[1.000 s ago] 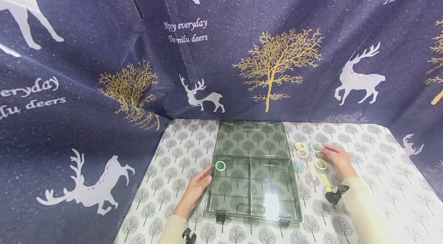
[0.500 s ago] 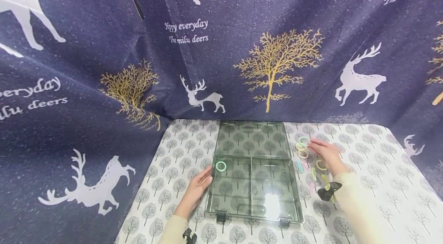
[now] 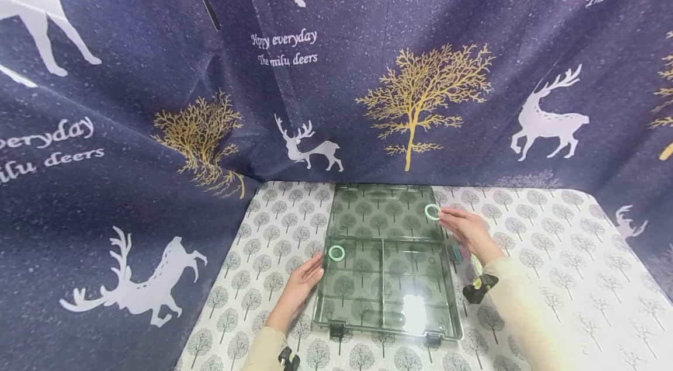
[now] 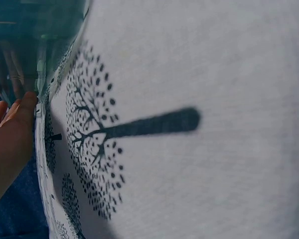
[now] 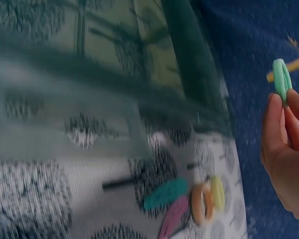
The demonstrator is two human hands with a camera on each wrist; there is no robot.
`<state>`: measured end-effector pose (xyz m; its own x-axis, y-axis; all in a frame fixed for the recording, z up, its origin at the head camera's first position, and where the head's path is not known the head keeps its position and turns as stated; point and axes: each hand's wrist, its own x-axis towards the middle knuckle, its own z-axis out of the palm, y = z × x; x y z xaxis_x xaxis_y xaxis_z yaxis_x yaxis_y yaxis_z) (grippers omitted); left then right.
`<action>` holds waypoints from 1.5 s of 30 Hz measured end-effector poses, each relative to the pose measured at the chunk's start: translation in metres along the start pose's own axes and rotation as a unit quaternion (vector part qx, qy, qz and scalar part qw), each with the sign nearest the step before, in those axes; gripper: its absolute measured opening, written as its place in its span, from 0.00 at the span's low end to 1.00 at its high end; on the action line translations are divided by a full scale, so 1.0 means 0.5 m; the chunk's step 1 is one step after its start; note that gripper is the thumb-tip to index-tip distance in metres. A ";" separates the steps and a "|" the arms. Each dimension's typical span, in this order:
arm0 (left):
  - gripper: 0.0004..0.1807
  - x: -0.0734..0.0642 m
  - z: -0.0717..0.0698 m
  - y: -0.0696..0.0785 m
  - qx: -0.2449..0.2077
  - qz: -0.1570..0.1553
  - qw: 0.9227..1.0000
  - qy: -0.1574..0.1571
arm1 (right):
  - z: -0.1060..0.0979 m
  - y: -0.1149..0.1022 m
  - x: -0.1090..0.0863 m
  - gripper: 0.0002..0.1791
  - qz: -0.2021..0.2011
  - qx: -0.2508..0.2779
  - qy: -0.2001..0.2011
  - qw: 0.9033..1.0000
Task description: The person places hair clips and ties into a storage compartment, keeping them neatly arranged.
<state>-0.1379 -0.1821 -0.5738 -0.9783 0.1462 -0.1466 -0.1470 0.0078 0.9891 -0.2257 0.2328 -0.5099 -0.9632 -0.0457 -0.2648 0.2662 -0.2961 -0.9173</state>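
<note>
My right hand pinches a mint-green hair tie between thumb and fingertips, held up over the right edge of the raised-back lid in the head view. A transparent dark-green divided box lies open on the table. Inside its back left corner is another mint-green hair tie. My left hand rests against the box's left wall, fingers extended; the left wrist view shows its fingertips at the wall.
Right of the box, the right wrist view shows a teal hair clip, a pink hair clip, an orange-looking hair tie and a yellow hair tie. The right arm partly covers this group in the head view. A patterned curtain hangs behind.
My right hand has carried the mint-green hair tie up and left, from the loose pieces on the table to the lid's edge. The left hand and box have stayed put.
</note>
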 end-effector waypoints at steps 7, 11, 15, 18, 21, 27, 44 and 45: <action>0.28 0.001 0.000 0.000 0.009 -0.005 1.000 0.003 | 0.065 0.024 0.011 0.26 -0.012 -0.020 -0.029 0.999; 0.28 0.002 0.000 -0.001 -0.002 -0.003 1.000 0.002 | 0.105 0.037 0.015 0.25 -0.015 -0.038 -0.032 0.999; 0.28 0.001 0.000 -0.002 0.002 -0.002 1.000 0.003 | 0.141 0.049 0.018 0.24 -0.010 -0.048 -0.034 0.998; 0.28 -0.001 -0.001 -0.003 0.015 0.001 1.000 0.002 | 0.164 0.058 0.018 0.24 -0.009 -0.047 -0.046 0.998; 0.28 -0.003 -0.001 -0.003 0.014 -0.002 1.000 0.004 | 0.188 0.067 0.018 0.24 -0.015 -0.048 -0.058 0.997; 0.28 -0.003 -0.001 0.001 0.012 -0.001 1.000 0.001 | 0.220 0.103 0.030 0.19 -0.037 -0.058 -0.100 0.993; 0.28 -0.001 -0.004 -0.003 0.008 0.003 1.000 0.001 | 0.330 0.133 0.001 0.17 0.021 -0.121 -0.100 0.987; 0.28 0.000 -0.004 -0.003 0.006 0.004 1.000 0.001 | 0.333 0.136 0.000 0.17 0.020 -0.123 -0.104 0.987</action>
<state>-0.1377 -0.1840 -0.5754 -0.9798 0.1438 -0.1391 -0.1377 0.0195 0.9903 -0.2137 0.0536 -0.5230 -0.9317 -0.2555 -0.2582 0.2796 -0.0510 -0.9588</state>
